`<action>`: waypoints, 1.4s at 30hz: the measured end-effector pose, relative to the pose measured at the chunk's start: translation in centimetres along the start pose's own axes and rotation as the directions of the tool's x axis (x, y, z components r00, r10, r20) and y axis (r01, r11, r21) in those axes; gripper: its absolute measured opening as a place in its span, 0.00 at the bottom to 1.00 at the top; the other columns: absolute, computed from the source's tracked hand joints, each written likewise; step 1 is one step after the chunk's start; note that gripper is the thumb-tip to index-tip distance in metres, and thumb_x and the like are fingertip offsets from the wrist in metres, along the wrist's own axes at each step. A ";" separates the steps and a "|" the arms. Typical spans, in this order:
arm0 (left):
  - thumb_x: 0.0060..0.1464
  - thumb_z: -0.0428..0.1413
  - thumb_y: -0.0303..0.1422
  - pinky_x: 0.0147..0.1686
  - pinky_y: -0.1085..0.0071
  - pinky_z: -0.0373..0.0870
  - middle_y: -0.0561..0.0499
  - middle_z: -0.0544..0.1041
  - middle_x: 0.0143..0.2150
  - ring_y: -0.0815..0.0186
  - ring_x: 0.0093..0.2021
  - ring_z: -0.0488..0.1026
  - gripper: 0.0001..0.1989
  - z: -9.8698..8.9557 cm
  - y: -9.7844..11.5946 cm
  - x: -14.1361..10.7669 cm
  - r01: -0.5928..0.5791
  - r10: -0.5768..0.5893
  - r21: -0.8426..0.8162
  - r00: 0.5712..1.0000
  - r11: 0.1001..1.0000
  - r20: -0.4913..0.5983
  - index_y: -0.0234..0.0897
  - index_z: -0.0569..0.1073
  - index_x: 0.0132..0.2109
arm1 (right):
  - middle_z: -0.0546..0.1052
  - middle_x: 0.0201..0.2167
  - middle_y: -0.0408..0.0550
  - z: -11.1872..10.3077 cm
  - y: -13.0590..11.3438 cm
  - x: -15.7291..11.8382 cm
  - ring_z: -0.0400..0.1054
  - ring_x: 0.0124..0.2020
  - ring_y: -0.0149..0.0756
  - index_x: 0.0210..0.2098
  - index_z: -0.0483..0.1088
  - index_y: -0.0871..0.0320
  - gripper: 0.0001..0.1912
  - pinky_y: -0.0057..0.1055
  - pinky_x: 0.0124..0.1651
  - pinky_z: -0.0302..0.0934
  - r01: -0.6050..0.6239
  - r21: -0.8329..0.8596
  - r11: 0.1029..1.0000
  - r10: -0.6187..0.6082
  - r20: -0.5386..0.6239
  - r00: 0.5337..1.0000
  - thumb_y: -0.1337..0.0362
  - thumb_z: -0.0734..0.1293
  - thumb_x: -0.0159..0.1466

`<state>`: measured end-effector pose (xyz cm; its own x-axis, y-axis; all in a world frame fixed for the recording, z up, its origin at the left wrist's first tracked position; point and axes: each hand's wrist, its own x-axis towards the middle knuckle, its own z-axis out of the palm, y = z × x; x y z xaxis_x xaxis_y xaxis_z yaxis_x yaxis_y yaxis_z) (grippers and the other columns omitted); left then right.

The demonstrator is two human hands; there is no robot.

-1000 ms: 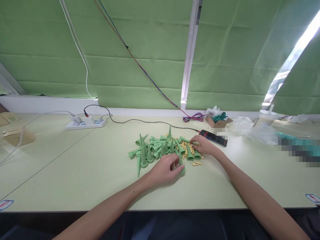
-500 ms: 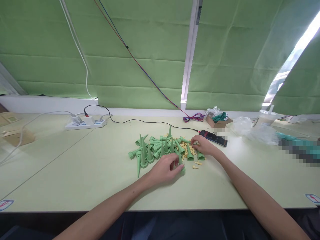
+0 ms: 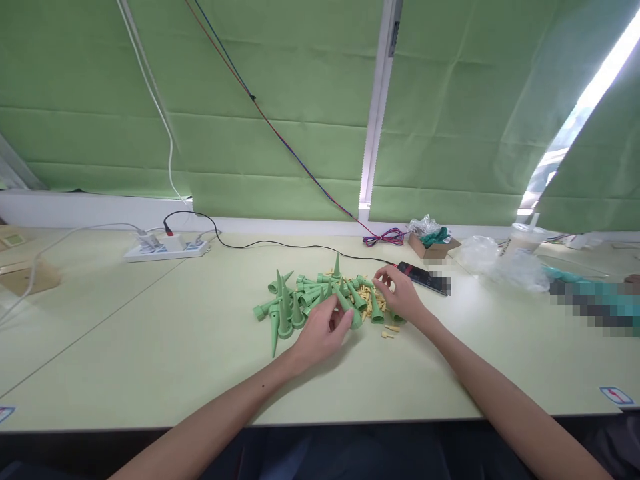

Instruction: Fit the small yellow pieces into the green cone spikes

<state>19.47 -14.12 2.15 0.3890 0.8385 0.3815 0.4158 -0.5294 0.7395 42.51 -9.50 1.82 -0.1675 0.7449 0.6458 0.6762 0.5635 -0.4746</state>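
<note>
From where I stood, the person's left hand had its thumb and fingers closed around a pointed, light green plastic cone, which leaned at the near edge of the heap of similar green plastic cones. The right hand was bent over the heap's right side, fingers curled and their tips close to a green cone lying down; I could not tell whether they gripped anything. Small pale yellow plastic pegs lay among the cones between the hands, and a few loose ones sat just in front on the pale table. Beyond the right hand lay a black phone, with a thin black cable running to it from the white power strip.
</note>
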 end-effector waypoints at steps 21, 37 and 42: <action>0.64 0.48 0.43 0.21 0.74 0.51 0.56 0.62 0.26 0.73 0.22 0.56 0.15 -0.5 0.2 0.3 0.041 -0.047 -0.091 0.997 0.995 -0.069 0.37 0.63 0.36 | 0.72 0.38 0.50 1.7 -6.0 -2.9 0.70 0.33 0.36 0.42 0.71 0.53 0.06 0.36 0.36 0.70 0.129 0.358 0.925 -0.083 -0.141 0.987 0.66 0.63 0.68; 0.64 0.47 0.43 0.21 0.74 0.52 0.55 0.65 0.28 0.72 0.22 0.59 0.14 -0.4 0.0 0.4 0.030 -0.033 -0.067 0.998 0.997 -0.053 0.36 0.65 0.38 | 0.75 0.36 0.48 1.6 -6.5 -2.8 0.70 0.38 0.38 0.40 0.71 0.53 0.05 0.37 0.39 0.68 0.134 0.325 0.936 -0.087 -0.154 0.984 0.66 0.63 0.68; 0.64 0.48 0.43 0.21 0.73 0.50 0.55 0.63 0.26 0.72 0.22 0.57 0.15 -0.2 -0.2 0.4 0.025 -0.028 -0.055 0.998 0.998 -0.063 0.37 0.62 0.34 | 0.75 0.36 0.48 1.6 -6.5 -2.8 0.71 0.38 0.38 0.40 0.71 0.53 0.04 0.37 0.39 0.69 0.133 0.318 0.939 -0.087 -0.156 0.984 0.65 0.63 0.68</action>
<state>19.37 -13.68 2.27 0.3247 0.8597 0.3943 0.3798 -0.5003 0.7781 37.44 -14.72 2.14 -0.1120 0.6284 0.7698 0.3844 0.7417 -0.5496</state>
